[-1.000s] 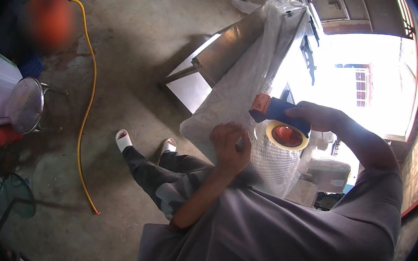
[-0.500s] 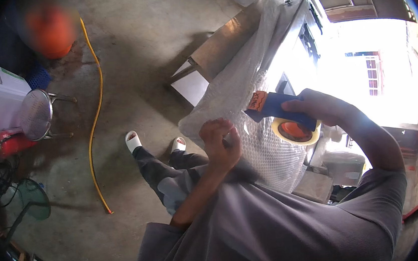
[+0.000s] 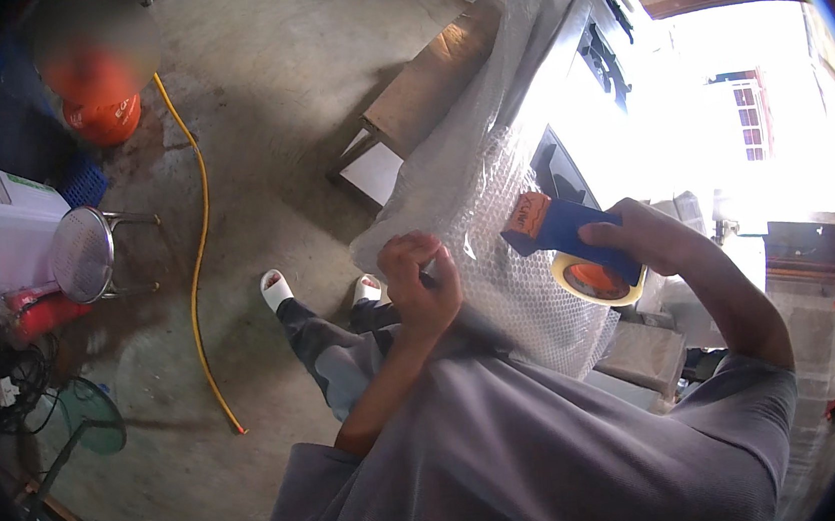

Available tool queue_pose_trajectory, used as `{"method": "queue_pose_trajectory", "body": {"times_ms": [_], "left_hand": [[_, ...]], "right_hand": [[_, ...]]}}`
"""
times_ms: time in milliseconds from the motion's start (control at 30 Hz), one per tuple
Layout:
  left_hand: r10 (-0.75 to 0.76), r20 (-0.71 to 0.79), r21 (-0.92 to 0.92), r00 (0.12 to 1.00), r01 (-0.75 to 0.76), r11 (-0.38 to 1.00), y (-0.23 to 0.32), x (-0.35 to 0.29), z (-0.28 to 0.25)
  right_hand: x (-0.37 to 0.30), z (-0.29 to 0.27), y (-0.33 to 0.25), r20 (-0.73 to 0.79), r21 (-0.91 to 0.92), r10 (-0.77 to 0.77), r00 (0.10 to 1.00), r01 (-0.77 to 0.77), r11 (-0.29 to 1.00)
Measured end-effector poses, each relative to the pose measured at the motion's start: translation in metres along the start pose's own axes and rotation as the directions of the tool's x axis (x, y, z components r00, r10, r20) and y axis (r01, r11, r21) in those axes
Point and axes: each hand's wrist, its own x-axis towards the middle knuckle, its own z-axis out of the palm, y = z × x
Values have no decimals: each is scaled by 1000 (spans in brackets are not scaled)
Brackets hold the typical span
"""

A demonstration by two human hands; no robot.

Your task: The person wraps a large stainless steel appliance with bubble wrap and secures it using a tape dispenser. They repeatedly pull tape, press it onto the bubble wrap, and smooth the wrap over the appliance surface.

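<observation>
My right hand (image 3: 645,239) grips a blue tape gun (image 3: 576,235) with an orange front piece and a roll of pale tape (image 3: 597,279) below. The tape gun is held just over the bubble wrap (image 3: 521,296), which drapes along the side of a large pale appliance or cabinet (image 3: 567,85) in front of me. My left hand (image 3: 422,285) is closed, fingers curled in toward the thumb, at the wrap's left edge. What lies inside those fingers, if anything, is hidden. The two hands are apart, with the wrap between and beneath them.
A brown cardboard piece (image 3: 431,83) juts out beside the wrapped unit. A yellow hose (image 3: 199,271) crosses the concrete floor. At left stand a metal stool (image 3: 83,254), an orange gas cylinder (image 3: 103,105) and cables (image 3: 31,373). A grey box (image 3: 643,354) sits at right.
My left hand has shifted slightly left, its fingers still curled. The tape gun has moved a little to the right and down in the view, still in my right hand. The whole view has turned slightly.
</observation>
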Motion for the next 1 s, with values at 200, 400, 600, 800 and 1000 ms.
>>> {"method": "queue_pose_trajectory", "body": {"times_ms": [200, 400, 600, 800, 1000], "left_hand": [[32, 18, 9, 999, -33, 999, -2, 0, 1], [189, 241, 172, 952, -233, 957, 14, 25, -12], [250, 811, 18, 529, -449, 893, 54, 50, -4], [141, 922, 140, 360, -651, 746, 52, 51, 3], [170, 910, 149, 377, -681, 717, 46, 45, 3]], "right_hand": [[13, 27, 24, 13, 0, 10, 1000, -10, 1000], [43, 40, 22, 80, -1, 39, 996, -39, 999], [36, 51, 39, 74, 14, 30, 997, -32, 999], [20, 59, 96, 168, 78, 96, 981, -110, 991], [9, 60, 117, 176, 68, 179, 968, -193, 979]]}}
